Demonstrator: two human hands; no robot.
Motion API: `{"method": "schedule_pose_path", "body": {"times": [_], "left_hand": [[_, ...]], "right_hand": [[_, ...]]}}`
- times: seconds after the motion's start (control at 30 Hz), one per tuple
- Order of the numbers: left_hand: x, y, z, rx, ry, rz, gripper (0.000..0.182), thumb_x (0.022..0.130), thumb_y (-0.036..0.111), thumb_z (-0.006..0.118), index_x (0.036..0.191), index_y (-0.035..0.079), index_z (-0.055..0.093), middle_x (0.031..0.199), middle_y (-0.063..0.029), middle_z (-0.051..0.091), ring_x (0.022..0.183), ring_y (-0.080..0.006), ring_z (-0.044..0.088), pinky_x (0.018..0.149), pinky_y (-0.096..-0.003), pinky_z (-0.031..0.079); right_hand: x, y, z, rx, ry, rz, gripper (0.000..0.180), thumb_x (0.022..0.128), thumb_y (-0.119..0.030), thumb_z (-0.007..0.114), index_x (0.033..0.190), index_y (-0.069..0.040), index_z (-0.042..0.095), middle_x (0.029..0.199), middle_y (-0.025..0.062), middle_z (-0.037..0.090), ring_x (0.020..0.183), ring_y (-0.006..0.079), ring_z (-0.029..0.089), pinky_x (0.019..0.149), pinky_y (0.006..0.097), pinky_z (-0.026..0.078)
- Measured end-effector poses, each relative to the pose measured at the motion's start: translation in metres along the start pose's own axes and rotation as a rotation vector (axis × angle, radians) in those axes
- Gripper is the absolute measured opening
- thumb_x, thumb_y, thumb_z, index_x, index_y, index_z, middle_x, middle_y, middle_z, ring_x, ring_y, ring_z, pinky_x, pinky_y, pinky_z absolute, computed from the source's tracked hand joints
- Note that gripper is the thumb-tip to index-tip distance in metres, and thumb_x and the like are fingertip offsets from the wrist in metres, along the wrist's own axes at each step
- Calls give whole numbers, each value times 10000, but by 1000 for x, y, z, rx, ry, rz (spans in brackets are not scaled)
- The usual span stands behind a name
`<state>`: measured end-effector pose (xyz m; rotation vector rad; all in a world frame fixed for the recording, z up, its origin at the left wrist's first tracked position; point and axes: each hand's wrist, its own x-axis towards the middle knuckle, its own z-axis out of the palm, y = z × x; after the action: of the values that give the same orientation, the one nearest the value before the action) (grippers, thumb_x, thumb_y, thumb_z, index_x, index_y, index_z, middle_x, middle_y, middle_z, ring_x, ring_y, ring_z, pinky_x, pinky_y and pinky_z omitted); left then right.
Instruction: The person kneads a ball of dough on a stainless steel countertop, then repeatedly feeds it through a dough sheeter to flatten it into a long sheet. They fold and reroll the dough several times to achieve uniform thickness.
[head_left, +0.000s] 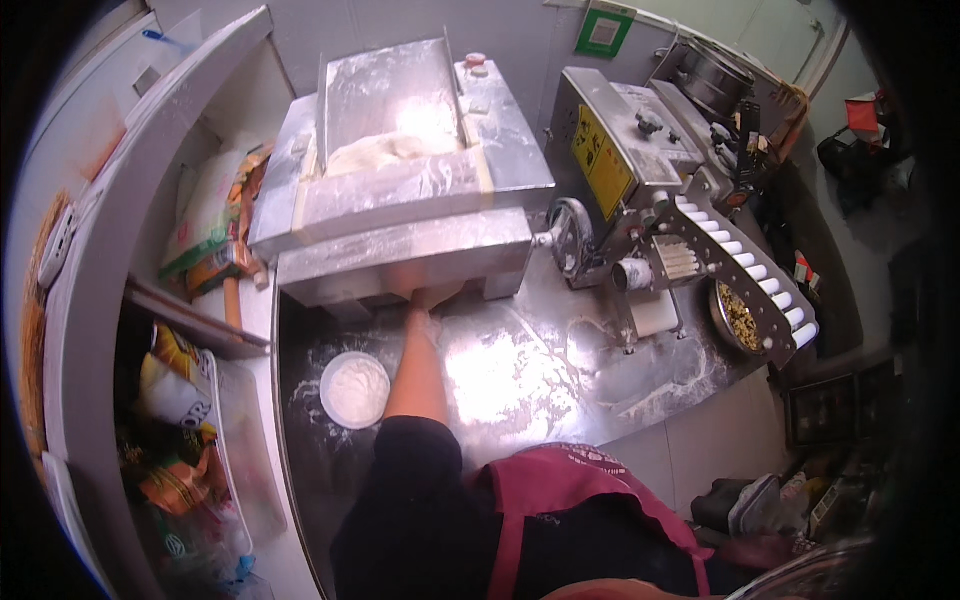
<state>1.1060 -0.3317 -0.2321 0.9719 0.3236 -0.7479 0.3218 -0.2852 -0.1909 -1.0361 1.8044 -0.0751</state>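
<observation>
My left arm reaches forward over the steel worktop, and my left hand (422, 301) is mostly hidden beneath the front guard of a steel dough roller machine (405, 244). A pale, flat piece that looks like dough (448, 294) shows beside it; whether I hold it cannot be told. Pale dough (382, 152) lies in the machine's upper hopper. Left of my forearm stands a round white bowl of flour (355, 391). My right hand is out of view; below the machine lies the flour-dusted steel worktop (517, 375).
On the right stand a steel machine with a handwheel (571, 238) and a conveyor with white rollers (750, 262). A metal bowl of chopped filling (739, 319) sits under it. Left are a shelf with bags (206, 217), a wooden rolling pin (232, 304) and a clear plastic bin (251, 450).
</observation>
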Motion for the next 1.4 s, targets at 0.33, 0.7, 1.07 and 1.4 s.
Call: {"method": "schedule_pose_path", "body": {"times": [0.33,0.7,1.07,1.4], "left_hand": [[-146,-32,-12,-610,-206,-56,555,919,199,609,1396,23,388,1384,-194,486,1287,-387,468,1093,-580,369],[-221,-85,-17,-658,154,35,408,1009,246,510,1364,55,445,1336,-128,538,1192,-322,562,998,-525,478],[-304,-181,68,-630,145,-12,477,1030,242,451,1408,2,288,1314,-243,487,1184,-408,548,1002,-595,465],[-349,-286,112,328,-314,-640,514,1022,264,467,1410,-36,315,1333,-283,505,1224,-408,536,1023,-525,444]], "right_hand": [[28,21,-38,-247,-223,-152,115,892,-166,629,946,-68,602,746,30,590,584,153,553,469,303,419],[80,-6,-79,-70,-227,-226,128,884,-176,628,944,-67,597,794,12,587,661,153,570,529,297,439],[106,123,-175,-247,-251,-69,138,883,-215,634,887,-85,586,753,13,582,635,161,567,513,304,430],[173,135,-172,120,-357,51,164,881,-251,641,835,-108,576,727,15,585,590,167,559,470,306,409]]}}
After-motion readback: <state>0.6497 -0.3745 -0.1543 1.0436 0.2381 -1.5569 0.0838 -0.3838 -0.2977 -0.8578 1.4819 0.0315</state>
